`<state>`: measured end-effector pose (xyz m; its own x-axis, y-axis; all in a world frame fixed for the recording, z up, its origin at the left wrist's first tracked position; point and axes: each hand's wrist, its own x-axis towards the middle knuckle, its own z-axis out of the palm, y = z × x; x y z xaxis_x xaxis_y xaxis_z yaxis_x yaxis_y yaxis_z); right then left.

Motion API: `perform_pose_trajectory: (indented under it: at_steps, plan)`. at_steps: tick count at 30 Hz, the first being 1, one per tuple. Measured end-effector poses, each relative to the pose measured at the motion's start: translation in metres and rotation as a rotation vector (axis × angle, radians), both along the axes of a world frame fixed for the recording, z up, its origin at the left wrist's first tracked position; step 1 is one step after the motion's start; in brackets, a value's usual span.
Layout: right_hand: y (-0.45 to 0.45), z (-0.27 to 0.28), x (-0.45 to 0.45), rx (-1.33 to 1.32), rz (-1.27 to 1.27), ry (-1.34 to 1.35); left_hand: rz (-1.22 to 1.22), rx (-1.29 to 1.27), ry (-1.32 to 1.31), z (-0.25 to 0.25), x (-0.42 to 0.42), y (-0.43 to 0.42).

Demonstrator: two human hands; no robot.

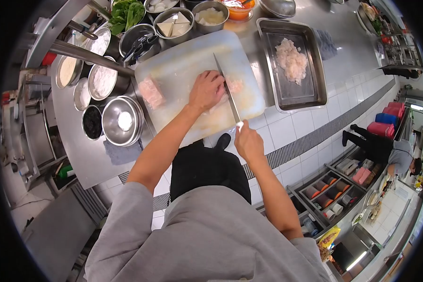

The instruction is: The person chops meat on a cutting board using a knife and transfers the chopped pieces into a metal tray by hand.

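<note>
My right hand [249, 142] is wrapped round the white handle of a long kitchen knife [229, 94], whose blade points away from me across the white cutting board [192, 61]. Curled fingers of my left hand [207, 90] press down on a piece of pale pink raw meat [217, 109], close against the blade's left side. Most of that piece is hidden under the hand. Small cut bits of meat [236, 85] lie just right of the blade. A larger pale pink block of meat [151, 92] rests at the board's left edge.
Right of the board, a metal tray [273, 89] holds a heap of chopped pale meat [291, 61]. Bowls of white powder [103, 81], stacked steel bowls [122, 120] and leafy greens [127, 15] stand left and behind. A metal rail [91, 57] crosses there. Another person [392, 152] is far right.
</note>
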<state>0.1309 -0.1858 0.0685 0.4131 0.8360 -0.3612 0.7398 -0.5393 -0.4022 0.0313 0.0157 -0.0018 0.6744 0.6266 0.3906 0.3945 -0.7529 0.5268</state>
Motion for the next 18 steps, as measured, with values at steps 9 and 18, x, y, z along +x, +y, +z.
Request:
perform_pose_trajectory:
  at_steps: [9,18]
  plan:
    - [-0.027,0.065,0.013,-0.192,0.075,0.015,0.064,-0.021,-0.106,0.002,0.003,0.003]
    - [-0.025,0.038,0.002,-0.157,0.033,0.023,0.063,0.014,-0.078,0.001,0.003,0.003]
